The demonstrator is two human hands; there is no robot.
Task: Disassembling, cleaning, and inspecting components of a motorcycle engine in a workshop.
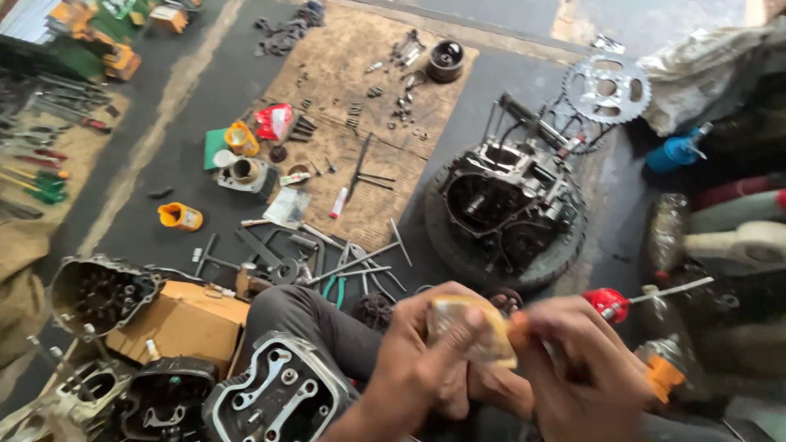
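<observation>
**Both hands closed on a yellowish packet above the knee**

The left hand (426,360) and the right hand (573,368) meet low in the view, and between them sits a small yellowish packet (475,327), blurred so that its exact kind cannot be told. The left hand's fingers wrap around the packet's near side with the thumb pressed on top; the right hand pinches its far edge between thumb and fingertips. Both hands are therefore closed on the same thing, touching it and nearly touching each other.

Just beneath the grip lies the person's knee in dark trousers (311,323). Below and to the left of the left hand rests a black cylinder head cover (274,397), with a cardboard box (184,323) beside it. Just beyond the right hand stands a red-capped oil can (610,304) with a thin spout, and an orange-topped bottle (663,368) stands close to the right wrist.

Further ahead of the grip, an open engine crankcase (508,200) sits on a tyre (565,254), with a chain sprocket (607,87) behind it. Loose wrenches and rods (352,262) lie scattered on the floor ahead of the left hand, well apart from the packet.
</observation>
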